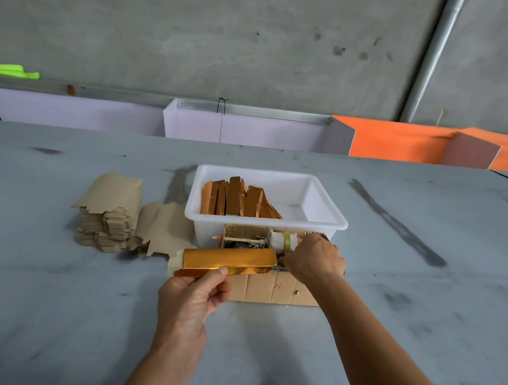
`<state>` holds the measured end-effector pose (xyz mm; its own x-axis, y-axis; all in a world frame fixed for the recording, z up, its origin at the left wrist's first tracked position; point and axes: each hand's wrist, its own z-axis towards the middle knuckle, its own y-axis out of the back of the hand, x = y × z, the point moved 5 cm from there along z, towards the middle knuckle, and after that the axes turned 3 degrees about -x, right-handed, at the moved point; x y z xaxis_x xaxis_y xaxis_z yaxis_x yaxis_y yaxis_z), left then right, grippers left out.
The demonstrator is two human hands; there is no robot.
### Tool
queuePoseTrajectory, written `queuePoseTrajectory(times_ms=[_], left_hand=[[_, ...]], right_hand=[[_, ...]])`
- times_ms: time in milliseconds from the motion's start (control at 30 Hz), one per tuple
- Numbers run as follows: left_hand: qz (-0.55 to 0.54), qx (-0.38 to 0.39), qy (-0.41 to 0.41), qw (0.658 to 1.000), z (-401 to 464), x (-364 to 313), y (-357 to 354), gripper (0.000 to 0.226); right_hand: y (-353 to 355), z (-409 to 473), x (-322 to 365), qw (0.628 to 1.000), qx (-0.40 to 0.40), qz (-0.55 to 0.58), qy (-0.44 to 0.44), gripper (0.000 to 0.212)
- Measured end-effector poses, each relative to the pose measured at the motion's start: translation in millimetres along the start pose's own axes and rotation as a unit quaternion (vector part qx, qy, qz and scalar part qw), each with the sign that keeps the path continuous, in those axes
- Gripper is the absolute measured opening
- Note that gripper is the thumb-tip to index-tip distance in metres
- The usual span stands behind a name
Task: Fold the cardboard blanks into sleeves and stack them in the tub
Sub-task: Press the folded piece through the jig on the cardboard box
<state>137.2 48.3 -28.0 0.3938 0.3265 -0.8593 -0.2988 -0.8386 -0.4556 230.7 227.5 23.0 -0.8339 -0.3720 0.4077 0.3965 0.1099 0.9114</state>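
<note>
tub [322, 222]: white
folded sleeves in tub [239, 200]: orange-gold
held sleeve [229, 260]: shiny gold foil
blank stack [107, 220]: plain kraft brown
table [46, 279]: grey, dark smudges
back panels [404, 143]: lilac, orange
tape roll [285, 240]: white, yellow band

table [76, 298] grey, smudged | tape roll [283, 240] in cardboard box [267, 287] | pipe [432, 57] on wall

Two bare forearms reach in from the near edge, with no sleeves in sight. The left hand [192, 296] wears nothing. The right hand [315, 258] has a small dark thing by its wrist, too small to identify.
</note>
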Motion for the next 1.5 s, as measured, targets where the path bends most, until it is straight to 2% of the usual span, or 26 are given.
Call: queuePoseTrajectory(times_ms=[67,267,567,767,867,1033,1300,1500], left_hand=[[-0.001,-0.001,-0.001,1.000,1,-1,1,0.007],[-0.004,-0.004,0.002,1.000,0,-1,1,0.007],[-0.018,-0.014,0.016,1.000,-1,5,4,0.007],[-0.133,0.041,0.048,0.989,-7,7,-21,0.015],[-0.151,0.055,0.069,0.985,-7,12,-33,0.026],[-0.141,0.036,0.050,0.988,-6,14,-36,0.034],[-0.118,0.020,0.025,0.992,-7,15,-37,0.012],[-0.116,0.018,0.019,0.993,-6,15,-38,0.014]], right_hand=[[-1,2,0,1.000,-0.003,0.016,-0.013,0.020],[1,8,-2,0.998,-0.010,0.053,-0.018,0.026],[3,18,-8,0.990,0.017,0.135,-0.027,0.017],[6,23,-1,0.989,0.021,0.144,-0.015,0.018],[4,24,-3,0.976,0.033,0.210,-0.043,0.016],[5,12,-12,0.957,0.044,0.277,-0.076,0.003],[7,-34,-25,0.923,0.032,0.374,-0.085,0.024],[-2,-56,-34,0.890,0.026,0.445,-0.100,0.021]])
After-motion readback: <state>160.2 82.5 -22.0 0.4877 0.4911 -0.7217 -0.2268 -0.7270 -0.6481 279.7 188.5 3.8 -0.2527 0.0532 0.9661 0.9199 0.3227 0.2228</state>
